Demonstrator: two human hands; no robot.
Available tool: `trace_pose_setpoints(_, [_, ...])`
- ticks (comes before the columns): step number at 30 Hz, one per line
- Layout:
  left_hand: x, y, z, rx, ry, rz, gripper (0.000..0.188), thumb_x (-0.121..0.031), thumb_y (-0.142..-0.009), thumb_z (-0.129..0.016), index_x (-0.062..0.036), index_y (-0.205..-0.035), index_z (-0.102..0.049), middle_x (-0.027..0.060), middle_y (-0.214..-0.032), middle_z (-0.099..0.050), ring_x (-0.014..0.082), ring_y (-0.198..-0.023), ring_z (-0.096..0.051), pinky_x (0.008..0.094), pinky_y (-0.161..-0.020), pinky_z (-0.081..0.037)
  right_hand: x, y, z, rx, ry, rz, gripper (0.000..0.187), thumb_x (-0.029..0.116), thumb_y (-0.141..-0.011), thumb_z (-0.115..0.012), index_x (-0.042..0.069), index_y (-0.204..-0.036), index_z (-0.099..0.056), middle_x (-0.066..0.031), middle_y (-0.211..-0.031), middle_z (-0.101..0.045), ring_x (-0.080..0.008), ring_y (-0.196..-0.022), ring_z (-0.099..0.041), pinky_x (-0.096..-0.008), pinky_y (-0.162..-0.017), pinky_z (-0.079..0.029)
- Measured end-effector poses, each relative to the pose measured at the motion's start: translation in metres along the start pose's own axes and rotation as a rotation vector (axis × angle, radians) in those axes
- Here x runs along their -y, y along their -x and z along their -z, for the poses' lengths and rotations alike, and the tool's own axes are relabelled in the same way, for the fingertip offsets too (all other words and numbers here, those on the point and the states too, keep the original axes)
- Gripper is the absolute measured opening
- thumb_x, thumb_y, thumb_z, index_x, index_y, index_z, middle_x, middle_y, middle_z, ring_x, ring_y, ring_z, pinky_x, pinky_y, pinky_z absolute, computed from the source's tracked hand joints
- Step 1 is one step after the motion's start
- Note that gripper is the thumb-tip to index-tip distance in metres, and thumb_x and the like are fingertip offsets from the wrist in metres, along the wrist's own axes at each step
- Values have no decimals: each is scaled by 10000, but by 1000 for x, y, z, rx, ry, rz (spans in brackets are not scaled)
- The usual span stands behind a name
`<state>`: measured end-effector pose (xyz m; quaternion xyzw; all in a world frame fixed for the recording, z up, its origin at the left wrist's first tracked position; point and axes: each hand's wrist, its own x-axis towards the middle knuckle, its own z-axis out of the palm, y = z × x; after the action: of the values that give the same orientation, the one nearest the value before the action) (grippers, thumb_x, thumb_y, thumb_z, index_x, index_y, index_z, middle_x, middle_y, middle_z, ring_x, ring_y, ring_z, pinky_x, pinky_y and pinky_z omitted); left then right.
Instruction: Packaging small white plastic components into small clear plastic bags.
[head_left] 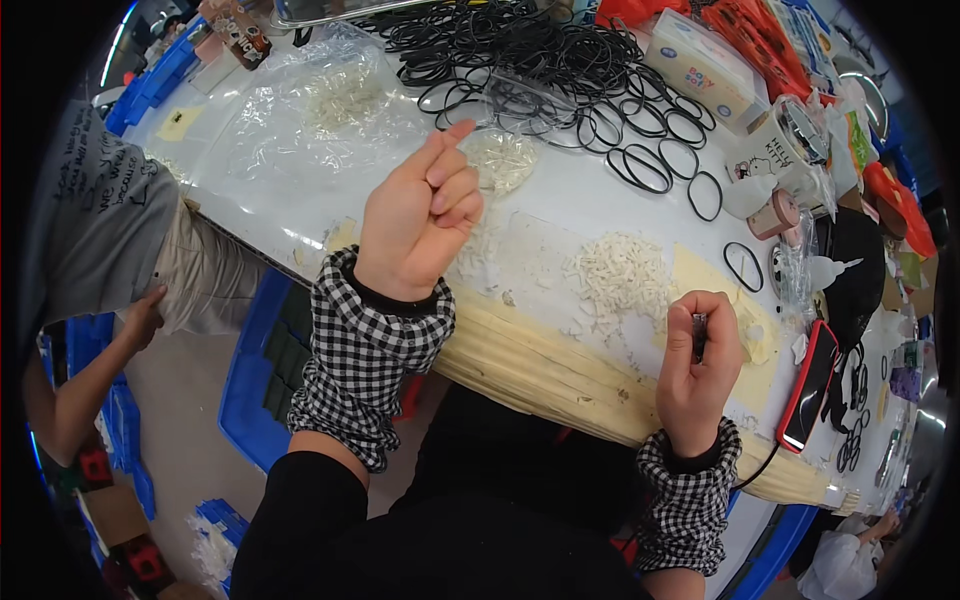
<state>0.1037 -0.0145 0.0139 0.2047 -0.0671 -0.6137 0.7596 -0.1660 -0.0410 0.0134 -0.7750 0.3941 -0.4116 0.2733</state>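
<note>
"Head camera, nearest things first: what is cut off?"

"My right forearm runs off the lower edge just below its checked sleeve, and the dark round rim swallows the corners."

"And your right hand?"

"Curled into a loose fist at the padded cream edge of the table, with a dark thing caught between thumb and fingers. My fingers cover most of it; it may be the end of a small tool."

"Your left hand?"

"Raised over the table, thumb and forefinger brought together, the other fingers folded in. I can't tell whether anything sits in that pinch."

"Where are the white pieces?"

"Heaped on the table between my hands, too jumbled to make out singly. Beyond my left hand lies another pale heap, partly hidden by it."

"Any writing?"

"Dark lettering on a co-worker's grey shirt at the left; lettering and a cartoon face on a white cup at the right; coloured print on the tissue box past it. Farthest, black rings tangle, hiding one another."
</note>
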Motion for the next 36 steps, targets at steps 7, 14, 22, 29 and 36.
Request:
trace_pose_setpoints(7, [49,26,-22,-19,-104,214,292,-196,-1033,-347,-2,-1238,-422,-53,-645,-329,42,-517,-287,190,-476,-251,-4,2,-1,-5,3,17,74,-13,-869,-588,9,-855,-518,-26,-741,-458,-91,-583,-390,-215,-497,-323])
trace_pose_setpoints(14, [98,37,-36,148,-469,425,182,-214,-976,-524,-41,-1024,-558,-89,-616,-383,12,-503,-294,180,-461,-239,12,0,3,18,3,16,87,-23,-846,-603,1,-862,-521,-49,-749,-478,-111,-597,-439,-224,-505,-352])
trace_pose_setpoints(22, [105,36,-35,179,-486,409,143,-209,-978,-519,-71,-967,-556,-82,-614,-394,25,-516,-283,189,-481,-234,8,-2,1,3,-35,14,120,-42,-805,-626,2,-869,-535,-78,-760,-502,-171,-617,-515,-252,-524,-407])
trace_pose_setpoints(29, [107,36,-30,161,-448,422,176,-221,-968,-543,-48,-985,-567,-93,-621,-400,6,-509,-277,176,-465,-220,9,-4,6,83,-12,43,173,83,-795,-698,24,-876,-557,-91,-748,-527,-212,-597,-538,-288,-527,-434])
trace_pose_setpoints(36, [100,35,-25,235,-374,492,176,-224,-990,-496,-58,-978,-552,-85,-653,-411,12,-518,-279,173,-480,-230,2,-5,12,160,223,126,316,321,-799,-721,56,-798,-547,-58,-685,-533,-228,-558,-530,-304,-483,-415])
